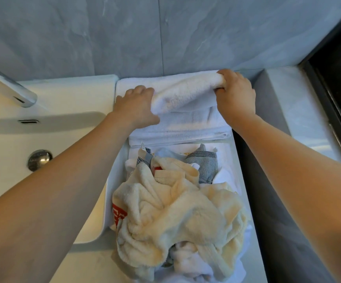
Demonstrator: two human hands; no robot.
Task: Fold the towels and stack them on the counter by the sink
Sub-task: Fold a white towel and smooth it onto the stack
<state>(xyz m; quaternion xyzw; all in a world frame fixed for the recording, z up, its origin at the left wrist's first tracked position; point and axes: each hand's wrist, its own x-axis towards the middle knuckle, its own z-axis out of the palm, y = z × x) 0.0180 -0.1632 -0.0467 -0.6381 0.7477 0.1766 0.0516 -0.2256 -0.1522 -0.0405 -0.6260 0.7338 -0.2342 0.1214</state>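
Observation:
A white towel point(182, 92) lies on the counter point(240, 170) to the right of the sink, against the wall. My left hand point(137, 107) grips its left end and my right hand point(234, 94) grips its right end, and its far edge is lifted into a roll between them. Under and in front of it lie flat folded white layers point(181, 129). Nearer to me sits a loose heap: a cream towel point(177, 213) with a red patch, a grey striped towel point(206, 164) and white pieces.
The white sink point(12, 144) fills the left, with a chrome tap point(8, 88) and a metal drain plug point(40, 159). A grey tiled wall stands behind. A grey ledge point(300, 111) and a dark window frame point(338, 78) lie to the right.

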